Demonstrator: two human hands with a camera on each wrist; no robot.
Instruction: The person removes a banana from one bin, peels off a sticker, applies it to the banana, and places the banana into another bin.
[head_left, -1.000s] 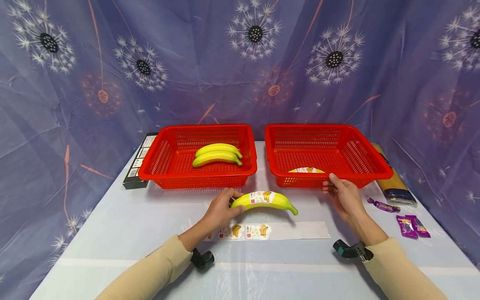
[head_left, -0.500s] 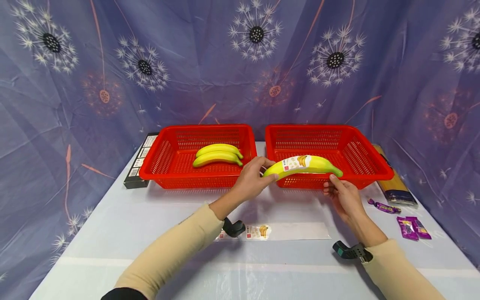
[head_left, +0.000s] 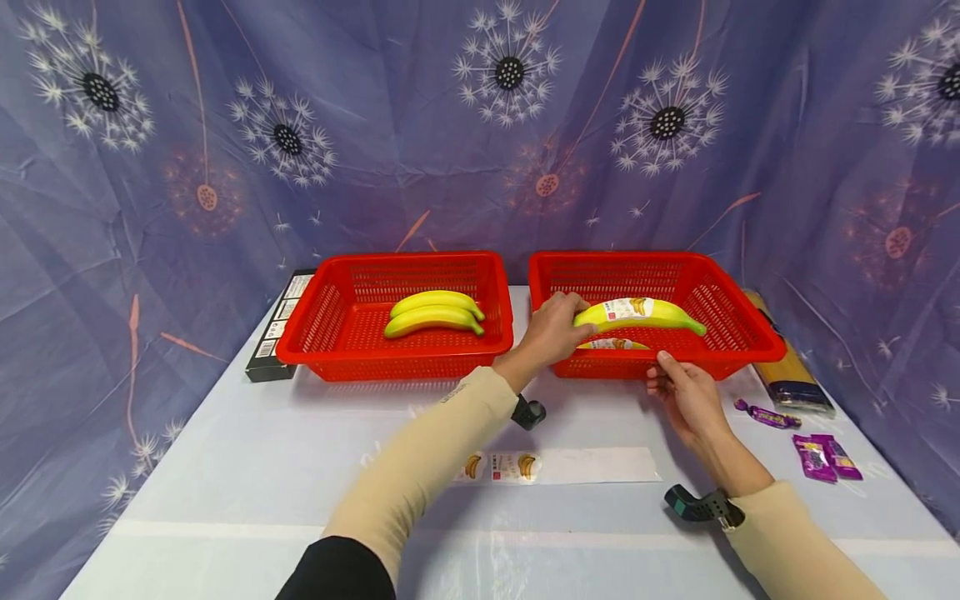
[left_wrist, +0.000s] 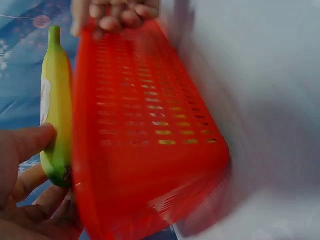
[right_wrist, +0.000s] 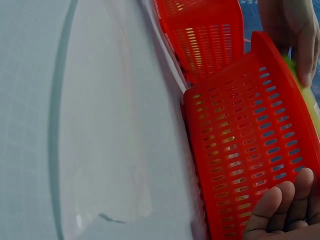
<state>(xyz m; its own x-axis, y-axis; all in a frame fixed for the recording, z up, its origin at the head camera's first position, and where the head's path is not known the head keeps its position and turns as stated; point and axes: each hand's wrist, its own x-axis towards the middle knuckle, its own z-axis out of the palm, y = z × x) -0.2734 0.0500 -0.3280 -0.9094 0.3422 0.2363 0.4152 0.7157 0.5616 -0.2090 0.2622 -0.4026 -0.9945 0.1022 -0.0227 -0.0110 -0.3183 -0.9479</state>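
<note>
My left hand (head_left: 553,329) pinches one end of a yellow-green banana (head_left: 671,314) between thumb and fingers, holding it over the right red basket (head_left: 729,343). A white label with a banana picture (head_left: 628,308) is on its upper side. In the left wrist view the banana (left_wrist: 62,100) stands beside the basket's rim. A second labelled banana (head_left: 615,343) lies inside that basket, partly hidden by the front wall. My right hand (head_left: 686,392) holds the basket's front rim, thumb at the top edge and fingers (right_wrist: 280,197) curled against the outer wall.
A left red basket (head_left: 330,354) holds two bananas (head_left: 435,321). In front lies a strip of banana labels (head_left: 570,467), partly behind my left arm. A black box (head_left: 273,350) stands at left. At right are a yellow-brown pack (head_left: 791,375) and purple wrapped sweets (head_left: 821,457).
My left hand has carried the labelled banana from above the label strip, up and rightward, to over the right basket. My right hand has stayed at the basket's front rim.
</note>
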